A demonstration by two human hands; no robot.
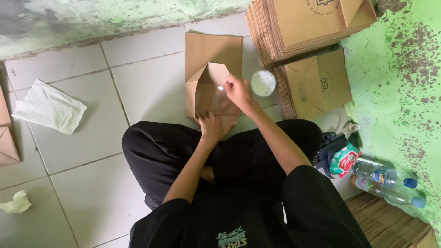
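A flat brown paper bag (pixel 212 50) lies on the white tiled floor in front of my crossed legs, its bottom end folded open into a diamond shape. My left hand (pixel 212 126) presses flat on the near flap of that open bottom. My right hand (pixel 237 90) hovers over the right side of the fold, fingers pinched together and tipped with something white, apparently glue. A small round cup of white glue (pixel 263 83) stands just right of my right hand.
Two stacks of flat brown paper bags (pixel 303 23) (pixel 317 85) lie at the upper right beside a green flaking wall. A white cloth (pixel 48 106) lies at left, a crumpled tissue (pixel 16 202) lower left. Two plastic bottles (pixel 386 181) and a packet (pixel 345 158) sit at right.
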